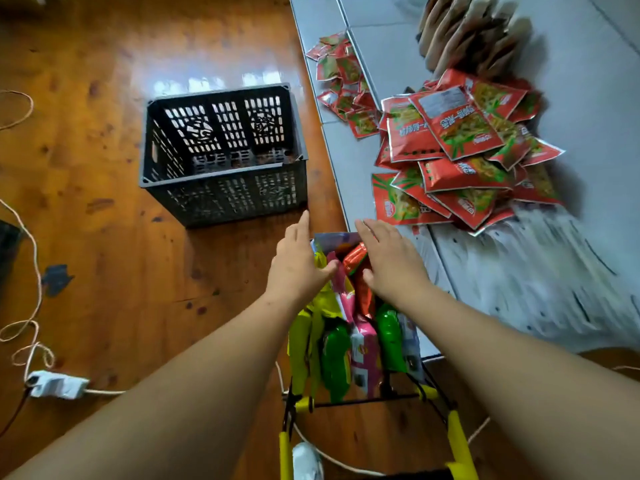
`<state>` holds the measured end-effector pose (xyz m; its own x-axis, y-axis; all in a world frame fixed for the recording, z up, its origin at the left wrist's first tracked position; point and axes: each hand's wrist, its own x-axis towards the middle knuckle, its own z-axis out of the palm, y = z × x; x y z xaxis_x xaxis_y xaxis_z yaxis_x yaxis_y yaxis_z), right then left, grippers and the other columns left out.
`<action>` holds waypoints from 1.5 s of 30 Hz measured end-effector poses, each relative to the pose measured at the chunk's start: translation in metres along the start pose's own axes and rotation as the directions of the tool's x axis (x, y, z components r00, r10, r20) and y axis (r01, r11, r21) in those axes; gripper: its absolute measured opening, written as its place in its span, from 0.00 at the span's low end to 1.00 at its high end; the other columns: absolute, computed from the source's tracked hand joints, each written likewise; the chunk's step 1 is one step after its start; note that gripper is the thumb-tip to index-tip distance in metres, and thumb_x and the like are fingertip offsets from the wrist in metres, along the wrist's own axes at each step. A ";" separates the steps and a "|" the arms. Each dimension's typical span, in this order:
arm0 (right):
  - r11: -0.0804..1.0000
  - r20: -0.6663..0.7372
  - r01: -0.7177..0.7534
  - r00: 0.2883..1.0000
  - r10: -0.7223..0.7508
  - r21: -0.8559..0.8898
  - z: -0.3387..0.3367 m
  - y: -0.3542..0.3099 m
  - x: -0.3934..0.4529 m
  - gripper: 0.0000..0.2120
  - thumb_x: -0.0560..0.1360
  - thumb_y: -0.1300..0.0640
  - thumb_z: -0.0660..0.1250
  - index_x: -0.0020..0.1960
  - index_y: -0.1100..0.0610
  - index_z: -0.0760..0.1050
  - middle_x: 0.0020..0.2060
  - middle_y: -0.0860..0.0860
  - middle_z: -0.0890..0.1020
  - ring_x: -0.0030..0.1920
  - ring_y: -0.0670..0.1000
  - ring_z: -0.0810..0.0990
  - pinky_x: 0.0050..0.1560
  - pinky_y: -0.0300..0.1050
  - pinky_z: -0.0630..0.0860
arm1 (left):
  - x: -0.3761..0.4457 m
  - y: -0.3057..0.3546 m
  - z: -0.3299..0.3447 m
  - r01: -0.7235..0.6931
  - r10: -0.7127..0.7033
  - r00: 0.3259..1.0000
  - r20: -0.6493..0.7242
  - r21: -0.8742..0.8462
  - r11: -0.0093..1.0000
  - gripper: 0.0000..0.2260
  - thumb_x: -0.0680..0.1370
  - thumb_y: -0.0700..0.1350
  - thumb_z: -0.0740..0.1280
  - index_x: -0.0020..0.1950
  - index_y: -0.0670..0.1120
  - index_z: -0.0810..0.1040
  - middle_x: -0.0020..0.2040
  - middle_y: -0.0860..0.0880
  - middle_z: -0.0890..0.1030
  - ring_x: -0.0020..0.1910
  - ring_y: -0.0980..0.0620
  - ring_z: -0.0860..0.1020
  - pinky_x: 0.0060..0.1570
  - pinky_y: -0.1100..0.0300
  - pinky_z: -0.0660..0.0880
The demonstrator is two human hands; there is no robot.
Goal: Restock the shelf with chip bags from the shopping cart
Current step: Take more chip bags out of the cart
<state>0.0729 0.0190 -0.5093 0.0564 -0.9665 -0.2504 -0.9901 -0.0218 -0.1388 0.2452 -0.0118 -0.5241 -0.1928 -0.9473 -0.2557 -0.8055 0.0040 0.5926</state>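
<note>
1. A head-worn camera looks down at 2 bare forearms reaching forward over a small shopping cart (433, 396) with yellow fittings, at 6 o'clock in the view.
2. The cart is packed with upright chip bags (363, 341) in yellow, green, pink and orange. They stand on edge, likely so more fit and each top can be gripped.
3. The left hand (298, 261) sits at the left side of the bags, fingers straight and pointing toward 12 o'clock, thumb tucked against the packs. It grips nothing.
4. The right hand (391, 261) mirrors it on the right side, fingers straight and relaxed, palm down over the bags. It also grips nothing.
5. The 2 hands are apart with an orange bag (356, 258) between them; they seem to bracket the bunch, probably to gather several bags at once.
6. At 1 to 3 o'clock lies the grey shelf (588, 98), seen from above. A heap of red snack packets (460, 157) sits on it, with smaller red sachets (343, 84) on a lower level at 12 o'clock and brown pouches (467, 32) further back.
7. At 11 o'clock an empty dark plastic crate (221, 154) stands on the wooden floor (86, 168).
8. At 8 o'clock a white power strip (57, 384) and cord lie on the floor.
9. Judging by the full cart, restocking is at an early stage.
</note>
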 end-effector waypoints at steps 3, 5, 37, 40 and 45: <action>0.998 0.110 0.051 0.993 -0.046 -0.048 -0.003 0.003 0.021 0.47 0.72 0.53 0.70 0.79 0.54 0.43 0.78 0.52 0.57 0.77 0.53 0.57 0.78 0.49 0.52 | 0.020 0.009 0.003 -0.045 0.042 0.994 0.103 0.026 0.999 0.50 0.69 0.57 0.74 0.80 0.55 0.44 0.76 0.50 0.64 0.70 0.46 0.70 0.63 0.47 0.72; 1.000 0.167 0.016 0.986 -0.011 -0.027 -0.003 0.000 0.033 0.48 0.71 0.53 0.71 0.79 0.54 0.43 0.73 0.54 0.67 0.74 0.55 0.64 0.76 0.48 0.55 | 0.030 0.013 0.008 -0.105 0.082 0.982 0.169 0.132 0.986 0.52 0.68 0.59 0.74 0.80 0.56 0.42 0.74 0.50 0.66 0.67 0.44 0.73 0.62 0.46 0.71; 0.939 -0.336 0.131 0.942 -0.018 0.318 -0.031 0.030 -0.039 0.06 0.72 0.67 0.67 0.46 0.58 0.78 0.43 0.55 0.82 0.46 0.58 0.79 0.47 0.51 0.77 | 0.010 0.035 -0.026 -0.240 0.281 0.955 -0.091 0.314 0.919 0.05 0.80 0.44 0.62 0.48 0.43 0.72 0.46 0.44 0.79 0.43 0.38 0.78 0.39 0.48 0.74; 0.940 -0.367 0.145 0.930 -0.023 0.308 -0.046 0.029 -0.053 0.06 0.71 0.67 0.67 0.45 0.58 0.79 0.42 0.55 0.83 0.45 0.58 0.79 0.52 0.51 0.77 | 0.000 0.039 -0.040 -0.286 0.338 0.936 -0.101 0.345 0.894 0.04 0.79 0.44 0.63 0.47 0.44 0.72 0.45 0.44 0.80 0.42 0.38 0.78 0.39 0.45 0.76; 0.904 -0.327 0.091 0.943 0.056 0.418 -0.085 0.032 -0.085 0.08 0.70 0.62 0.68 0.46 0.53 0.80 0.42 0.50 0.84 0.45 0.54 0.80 0.54 0.52 0.77 | -0.029 0.068 -0.074 -0.287 0.305 0.949 -0.074 0.191 0.939 0.05 0.72 0.49 0.70 0.45 0.48 0.79 0.43 0.48 0.83 0.47 0.45 0.80 0.47 0.51 0.77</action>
<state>0.0254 0.0786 -0.4107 -0.0448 -0.9966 0.0694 -0.8362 -0.0006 -0.5485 0.2376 -0.0076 -0.4204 -0.3874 -0.9219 -0.0051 -0.8079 0.3368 0.4836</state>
